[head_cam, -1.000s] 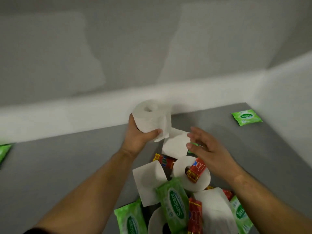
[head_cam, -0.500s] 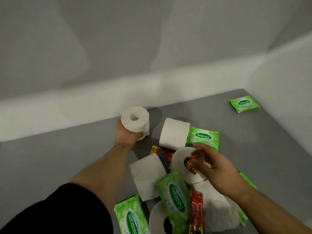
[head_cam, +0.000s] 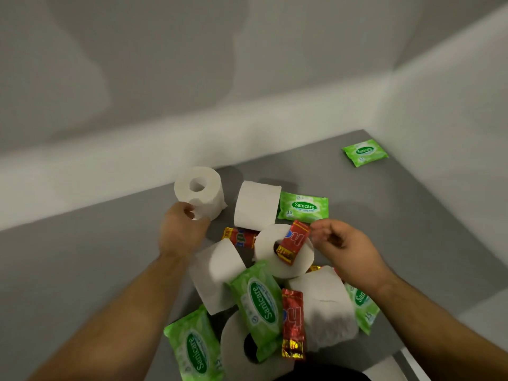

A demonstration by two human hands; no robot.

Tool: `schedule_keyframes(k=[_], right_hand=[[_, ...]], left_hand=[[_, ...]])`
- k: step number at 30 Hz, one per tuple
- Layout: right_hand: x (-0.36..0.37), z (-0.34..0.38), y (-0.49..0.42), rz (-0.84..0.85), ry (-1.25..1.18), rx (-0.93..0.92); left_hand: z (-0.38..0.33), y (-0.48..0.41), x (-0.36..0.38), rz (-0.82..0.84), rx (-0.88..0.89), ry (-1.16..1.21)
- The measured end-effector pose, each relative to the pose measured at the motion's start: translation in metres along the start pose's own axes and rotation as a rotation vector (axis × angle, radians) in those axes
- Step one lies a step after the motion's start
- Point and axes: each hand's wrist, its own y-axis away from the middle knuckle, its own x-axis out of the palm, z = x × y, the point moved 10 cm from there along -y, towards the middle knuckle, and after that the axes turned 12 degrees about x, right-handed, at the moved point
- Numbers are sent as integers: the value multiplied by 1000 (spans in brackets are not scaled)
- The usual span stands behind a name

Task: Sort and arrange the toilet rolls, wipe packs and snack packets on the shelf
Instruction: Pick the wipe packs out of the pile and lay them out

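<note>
Red snack packet [head_cam: 292, 242] leans across a roll [head_cam: 264, 240] in the heap mid-shelf, its gold end dipped in the core at 7 o'clock and its top end pointing to 1 o'clock. The right hand [head_cam: 345, 250] sits at the packet's 3 o'clock with a narrow grip, fingertips [head_cam: 316, 232] just beside that top corner; blur hides whether they pinch it. It looks the nearer hand for the lift. The left hand [head_cam: 182, 231], out at 10 o'clock, curls round an upright far roll [head_cam: 199, 192] on the grey shelf [head_cam: 82, 270].
</note>
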Motion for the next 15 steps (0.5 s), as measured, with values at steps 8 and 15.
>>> schedule_keyframes(k=[8, 15], right_hand=[[-14, -5, 14, -41, 23, 16], [-32, -15, 24, -69, 46, 25]], left_hand=[[-134, 67, 66, 359, 494, -148], [-145, 93, 111, 507, 525, -406]])
